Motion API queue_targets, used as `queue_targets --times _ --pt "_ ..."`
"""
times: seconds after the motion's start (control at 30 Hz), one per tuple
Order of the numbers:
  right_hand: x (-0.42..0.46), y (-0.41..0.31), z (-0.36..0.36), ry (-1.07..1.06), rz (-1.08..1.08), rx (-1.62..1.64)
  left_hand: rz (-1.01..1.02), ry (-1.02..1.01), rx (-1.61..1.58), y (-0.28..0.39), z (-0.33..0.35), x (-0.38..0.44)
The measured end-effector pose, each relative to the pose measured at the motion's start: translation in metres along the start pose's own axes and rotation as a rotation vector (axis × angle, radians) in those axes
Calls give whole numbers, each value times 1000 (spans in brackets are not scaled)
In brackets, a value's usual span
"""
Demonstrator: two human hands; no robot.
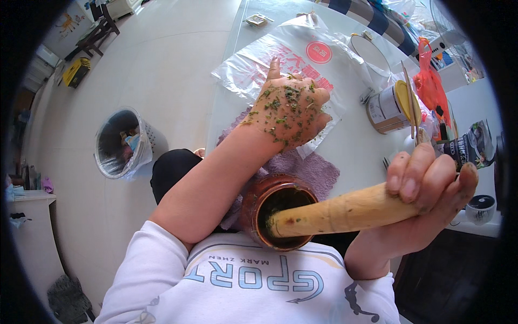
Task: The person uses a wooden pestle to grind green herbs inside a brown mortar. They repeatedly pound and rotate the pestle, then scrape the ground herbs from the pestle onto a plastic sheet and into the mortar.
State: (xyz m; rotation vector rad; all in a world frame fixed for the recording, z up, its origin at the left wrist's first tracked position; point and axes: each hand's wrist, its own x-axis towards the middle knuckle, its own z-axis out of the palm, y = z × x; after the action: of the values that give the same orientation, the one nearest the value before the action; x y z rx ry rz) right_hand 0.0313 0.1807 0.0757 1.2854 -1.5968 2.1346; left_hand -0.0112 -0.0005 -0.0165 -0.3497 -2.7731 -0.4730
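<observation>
My right hand [429,194] grips a thick pale wooden pestle [344,210]. The pestle leans into a brown glazed pot [249,214], its lower end inside the mouth; dark green residue coats the inner wall. Green chopped leaf bits [292,94] cling to the back of my left hand [289,107]. That hand is palm down above a printed clear plastic bag [247,67], little finger stretched out and the other fingers partly hidden. A mauve towel [319,172] lies on the table beyond the pot.
The glass-topped table [352,154] bears a can with a yellow lid [382,109], thin sticks [410,97] behind my right fingers, a red plastic bag [431,85] and a small fan [480,208]. A lined waste bin [121,141] stands on the floor at left.
</observation>
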Motion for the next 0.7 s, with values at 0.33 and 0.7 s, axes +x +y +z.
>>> queue_targets --times 0.33,0.7 --pt "-6 -18 35 -229 29 -141 6 -16 28 2 -7 -2" --pt "-24 5 38 -100 29 -198 24 -35 35 7 -3 -4"
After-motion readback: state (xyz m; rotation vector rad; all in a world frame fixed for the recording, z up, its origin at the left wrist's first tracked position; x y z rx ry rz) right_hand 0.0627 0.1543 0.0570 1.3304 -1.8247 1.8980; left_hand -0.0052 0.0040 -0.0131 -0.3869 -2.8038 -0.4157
